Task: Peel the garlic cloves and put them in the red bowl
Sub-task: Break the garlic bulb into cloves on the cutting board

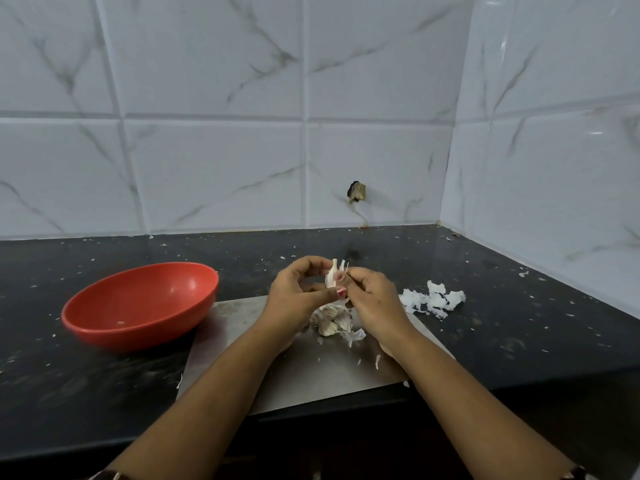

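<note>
A garlic clove [332, 276] with loose papery skin is held up between my two hands above the steel board [242, 327]. My left hand [294, 296] grips it from the left, and my right hand [372, 299] pinches its skin from the right. Below the hands, a cluster of unpeeled garlic cloves [331, 320] lies on the board. The red bowl [140, 304] stands to the left on the black counter, partly over the board's corner, with only a small white fleck inside.
A heap of white garlic skins [433, 299] lies on the counter right of my hands. Small skin flakes are scattered over the black counter [519, 306]. Tiled walls close off the back and the right side.
</note>
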{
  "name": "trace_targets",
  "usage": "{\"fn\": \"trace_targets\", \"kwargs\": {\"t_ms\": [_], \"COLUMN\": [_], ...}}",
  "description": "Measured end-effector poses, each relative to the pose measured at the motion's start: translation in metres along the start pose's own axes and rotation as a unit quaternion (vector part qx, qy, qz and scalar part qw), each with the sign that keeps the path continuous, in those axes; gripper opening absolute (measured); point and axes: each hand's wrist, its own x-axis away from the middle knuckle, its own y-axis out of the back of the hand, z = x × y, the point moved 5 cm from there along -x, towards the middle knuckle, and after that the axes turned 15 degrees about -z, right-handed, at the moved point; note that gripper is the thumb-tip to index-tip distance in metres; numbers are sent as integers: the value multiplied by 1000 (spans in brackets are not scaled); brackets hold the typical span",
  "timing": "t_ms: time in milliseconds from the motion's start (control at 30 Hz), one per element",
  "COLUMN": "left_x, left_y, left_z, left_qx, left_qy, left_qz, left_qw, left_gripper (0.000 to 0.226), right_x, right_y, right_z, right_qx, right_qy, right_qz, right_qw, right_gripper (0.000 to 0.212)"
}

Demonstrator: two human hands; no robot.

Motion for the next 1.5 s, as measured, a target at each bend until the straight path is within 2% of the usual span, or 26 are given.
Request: {"fn": "trace_targets", "kwargs": {"t_ms": [233, 500, 600, 700, 767, 933, 1033, 1167, 1300, 1500], "left_x": [0, 2, 3, 2, 1, 3, 3, 5, 10, 13], "left_y": [-3, -6, -6, -2, 0, 1, 3, 1, -5, -8], "left_z": [1, 2, 1, 1, 1, -1, -2, -6, -12, -15], "left_qx": [4, 33, 20, -8, -30, -100, -144, -151, -152, -160], "left_qy": [1, 18, 18, 7, -2, -46, -69, -95, -135, -158], "left_qz": [8, 70, 66, 43, 35, 26, 29, 38, 51, 44], "left_qw": [1000, 997, 997, 999, 999, 994, 987, 983, 978, 973], "left_gripper": [41, 47, 53, 55, 56, 59, 60, 65, 66, 60], "right_x": [-1, -3, -4, -5, -2, 1, 2, 3, 0, -2], "right_y": [0, -3, -2, 4, 5, 2, 2, 1, -2, 2], "right_z": [-3, -15, -21, -19, -14, -8, -10, -3, -1, 4], "right_qx": [7, -41, -22, 54, 83, 85, 84, 63, 101, 62], "right_qy": [-10, -108, -127, -72, -42, -48, -45, 1, 78, 102], "right_qz": [-9, -6, -15, -36, -20, 10, 12, 25, 15, -26], "right_qw": [1000, 993, 992, 995, 995, 995, 995, 998, 992, 992], "right_gripper": [27, 34, 35, 30, 31, 26, 32, 23, 21, 19]}}
